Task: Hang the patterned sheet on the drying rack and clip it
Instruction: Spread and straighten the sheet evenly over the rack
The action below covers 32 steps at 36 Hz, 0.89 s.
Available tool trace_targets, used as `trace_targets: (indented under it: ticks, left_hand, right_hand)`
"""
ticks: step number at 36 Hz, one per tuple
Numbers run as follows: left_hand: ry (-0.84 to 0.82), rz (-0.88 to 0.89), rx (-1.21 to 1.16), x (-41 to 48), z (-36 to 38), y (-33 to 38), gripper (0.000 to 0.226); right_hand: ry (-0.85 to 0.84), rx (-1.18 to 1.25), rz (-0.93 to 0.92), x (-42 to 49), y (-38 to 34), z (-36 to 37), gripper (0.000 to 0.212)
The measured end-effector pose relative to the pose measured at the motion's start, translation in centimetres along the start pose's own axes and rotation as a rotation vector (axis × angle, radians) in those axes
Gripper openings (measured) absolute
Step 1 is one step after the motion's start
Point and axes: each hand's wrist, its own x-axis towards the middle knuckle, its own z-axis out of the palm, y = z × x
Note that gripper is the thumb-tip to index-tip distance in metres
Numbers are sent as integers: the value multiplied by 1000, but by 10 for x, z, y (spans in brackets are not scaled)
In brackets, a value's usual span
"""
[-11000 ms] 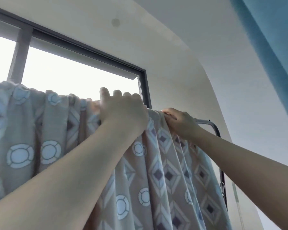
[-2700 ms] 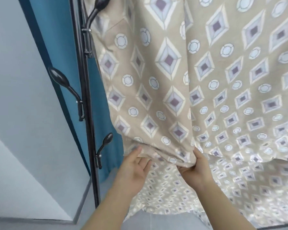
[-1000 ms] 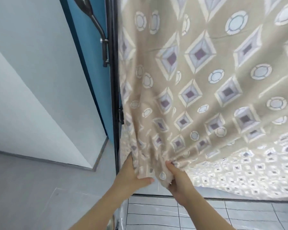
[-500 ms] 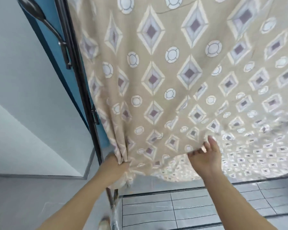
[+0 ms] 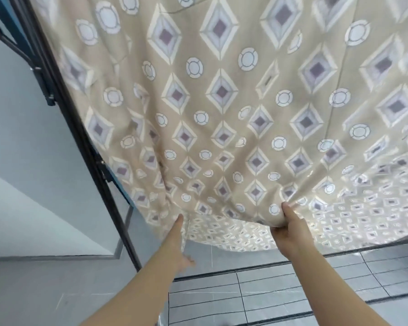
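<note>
- the patterned sheet hangs down in front and fills most of the view; its lower edge curves just above the tiled floor.
- the black pole of the drying rack stands tilted at the sheet's left edge.
- the right hand, arm stretched forward, pinches a fold of the lower hem, thumb on top and fingers curled under.
- the left hand reaches out with straight fingers; it holds nothing, and its tips touch the hem.
</note>
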Motion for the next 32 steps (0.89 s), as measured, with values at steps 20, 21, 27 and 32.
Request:
trace_targets:
  ticks: [20,21,27,32]
  left_hand:
    - [5,192,-77,14,106,12,59]
    - [14,212,-77,16,102,14,59]
    - [109,295,52,38,87,27,26]
    - [161,322,108,51,81,36,25]
  right_hand:
    - [-191,143,15,-7,-106,-34,9]
    - [-188,152,-1,-3,-110,-33,7]
    - [-29,-69,16,28,-98,-45,7]
    - [56,-300,32,41,-93,-50,15]
